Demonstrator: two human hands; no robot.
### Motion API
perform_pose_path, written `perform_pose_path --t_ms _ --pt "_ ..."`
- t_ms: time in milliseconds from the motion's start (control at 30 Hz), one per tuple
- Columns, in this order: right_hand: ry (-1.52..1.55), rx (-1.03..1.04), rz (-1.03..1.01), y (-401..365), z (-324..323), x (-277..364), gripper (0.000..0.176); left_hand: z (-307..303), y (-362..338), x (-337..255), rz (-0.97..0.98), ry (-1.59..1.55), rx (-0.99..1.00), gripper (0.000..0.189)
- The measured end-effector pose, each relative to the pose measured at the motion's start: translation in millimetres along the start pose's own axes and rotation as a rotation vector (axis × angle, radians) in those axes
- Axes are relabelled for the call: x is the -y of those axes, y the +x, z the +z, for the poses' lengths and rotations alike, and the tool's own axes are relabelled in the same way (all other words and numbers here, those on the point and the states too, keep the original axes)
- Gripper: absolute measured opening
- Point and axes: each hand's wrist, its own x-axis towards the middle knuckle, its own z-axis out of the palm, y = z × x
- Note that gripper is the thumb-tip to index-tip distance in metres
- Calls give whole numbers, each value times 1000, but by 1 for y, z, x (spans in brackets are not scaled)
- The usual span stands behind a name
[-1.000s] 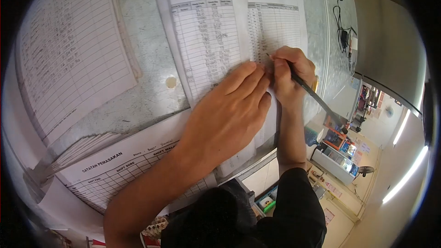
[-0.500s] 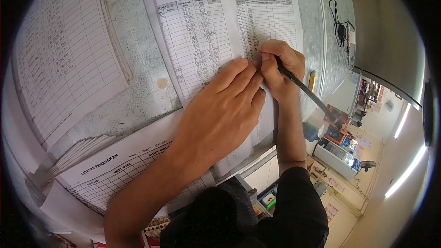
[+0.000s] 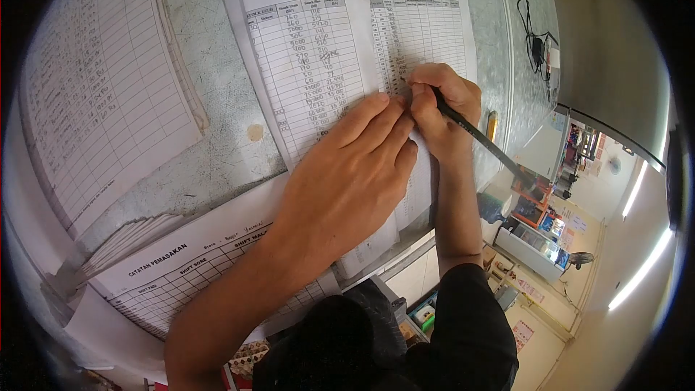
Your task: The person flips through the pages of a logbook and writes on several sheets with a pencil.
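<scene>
My right hand (image 3: 447, 107) pinches a dark pencil (image 3: 483, 139) over a printed table sheet (image 3: 428, 40), its writing tip hidden by the fingers near a narrow column of figures. The pencil's far end slants down to the right and is blurred. Flat on the papers lies my left hand (image 3: 355, 163), fingers stretched out and fingertips close to the right hand. It partly covers a stock list (image 3: 302, 54) filled with handwritten numbers, which overlaps the left side of the printed sheet.
Another handwritten sheet (image 3: 101, 94) lies on the metal table (image 3: 217, 51) at left. A "Catatan Pemasakan" form (image 3: 210, 257) rests under my left forearm. Right of my right hand is a small yellow object (image 3: 492, 126). Farther right lies a black cable with an adapter (image 3: 537, 49).
The pencil's far end has tipped slightly, and my right hand has barely shifted. The papers have moved a few pixels. My left hand stays in place.
</scene>
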Motion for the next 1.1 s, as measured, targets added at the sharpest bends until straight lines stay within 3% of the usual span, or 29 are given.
perform_pose_path --t_ms 233,633,1100 --pt "55 -114 35 -2 -1 -4 8 -1 -1 0 0 2 -10 26" --pt "18 -10 -13 0 -1 -1 8 -1 0 -1 -9 32 1 27" --pt "-5 -37 -11 0 0 -4 8 0 -1 0 -5 19 3 26"
